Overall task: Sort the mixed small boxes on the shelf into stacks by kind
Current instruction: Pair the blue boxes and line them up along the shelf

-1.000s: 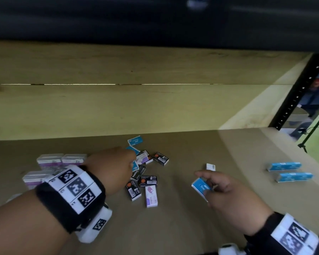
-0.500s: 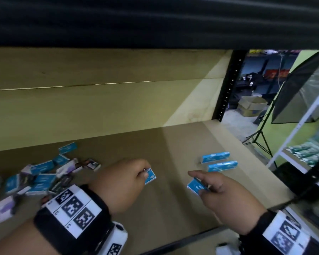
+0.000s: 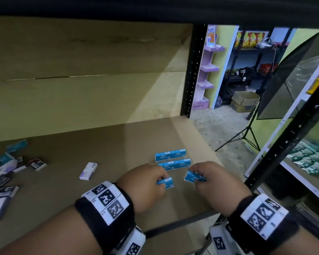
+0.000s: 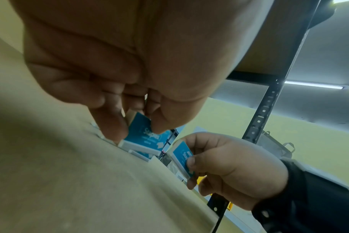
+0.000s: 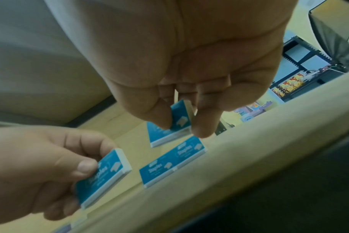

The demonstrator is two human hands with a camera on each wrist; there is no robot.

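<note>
My left hand [image 3: 145,183] pinches a small blue staples box [image 3: 166,182] between thumb and fingers, just above the shelf board [image 3: 99,181]. My right hand [image 3: 212,179] pinches another blue staples box [image 3: 194,177] a little to the right. Both hover just in front of two rows of blue boxes [image 3: 170,155] lying on the board. In the left wrist view the left hand's blue box [image 4: 147,137] is tilted, and the right hand's box [image 4: 182,155] is beside it. The right wrist view shows its box [image 5: 177,119] above the row [image 5: 171,162].
A mixed pile of black, purple and blue boxes [image 3: 6,173] lies at the far left of the board. One purple-and-white box [image 3: 88,170] lies alone between the pile and my hands. The shelf's black upright [image 3: 193,70] and front edge [image 3: 173,225] bound the right corner.
My left hand left the pile with a blue box and travelled right. The right hand carried its blue box right too. Both now sit close by the blue rows.
</note>
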